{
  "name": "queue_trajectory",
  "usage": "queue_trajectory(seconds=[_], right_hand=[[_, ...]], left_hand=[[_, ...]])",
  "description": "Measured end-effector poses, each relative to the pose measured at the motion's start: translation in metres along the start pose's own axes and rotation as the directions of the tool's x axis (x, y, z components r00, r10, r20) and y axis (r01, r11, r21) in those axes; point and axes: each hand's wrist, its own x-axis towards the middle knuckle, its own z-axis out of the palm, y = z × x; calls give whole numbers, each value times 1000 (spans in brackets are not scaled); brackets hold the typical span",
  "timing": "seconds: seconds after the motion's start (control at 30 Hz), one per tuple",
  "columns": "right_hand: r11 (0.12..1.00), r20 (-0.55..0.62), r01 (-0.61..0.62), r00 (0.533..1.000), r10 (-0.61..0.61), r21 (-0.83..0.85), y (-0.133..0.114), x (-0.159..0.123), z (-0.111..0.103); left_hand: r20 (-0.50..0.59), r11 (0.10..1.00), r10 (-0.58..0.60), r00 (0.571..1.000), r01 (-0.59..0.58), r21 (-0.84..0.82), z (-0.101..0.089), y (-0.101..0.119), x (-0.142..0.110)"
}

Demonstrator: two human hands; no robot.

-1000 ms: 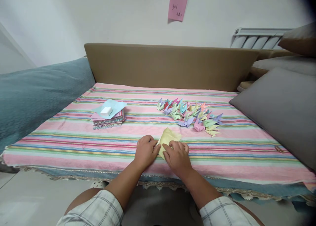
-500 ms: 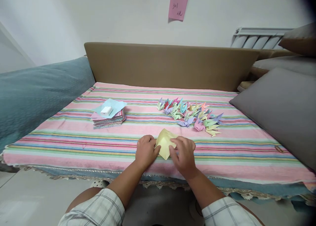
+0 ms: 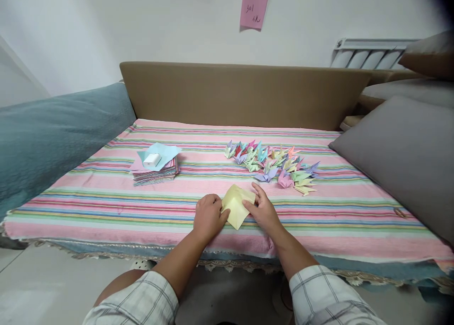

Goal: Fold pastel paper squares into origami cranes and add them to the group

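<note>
A yellow sheet of origami paper (image 3: pixel 238 206), partly folded with creases across it, lies between my hands near the front of the striped cloth. My left hand (image 3: pixel 210 216) grips its left edge, thumb on top and the other fingers curled at the side. At the right corner, my right hand (image 3: pixel 264 211) pinches the paper with its thumb on the upper face; the index finger is raised and some fingers are hidden behind the paper. Beyond the hands, to the right, sits a group of several folded paper cranes (image 3: pixel 269 162) in many colours.
A stack of coloured paper (image 3: pixel 156 176) stands at the left, with a small white box (image 3: pixel 152 160) on its top blue sheet. The striped cloth (image 3: pixel 106 211) covers the seat. A grey cushion (image 3: pixel 400 164) bounds the right side, and a brown backrest (image 3: pixel 244 95) the rear.
My right hand has shifted from the paper's lower right face to its right corner, and its index finger has lifted. The right side of the paper looks flatter and more spread. My left hand stays put.
</note>
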Motion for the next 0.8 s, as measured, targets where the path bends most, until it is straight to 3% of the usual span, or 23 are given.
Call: queue_trajectory(seconds=[0.13,0.33,0.57,0.8], right_hand=[[982,-34,15,999,-22,-190,2,0,0],[905,9,64,998,-67,-421,3,-1,-2],[846,58,181,983,-176,-502,4,-2,0],[820,108,213,977,-184,-531,-3,-4,-1]], left_hand=[[-11,1000,3,1000,-3,-4,0,0,0],[-19,1000,2,1000,-2,-19,-1,1,-1],[-15,1000,-3,1000,3,-11,-1,0,0],[-20,1000,5,1000,-5,-15,0,-1,-1]])
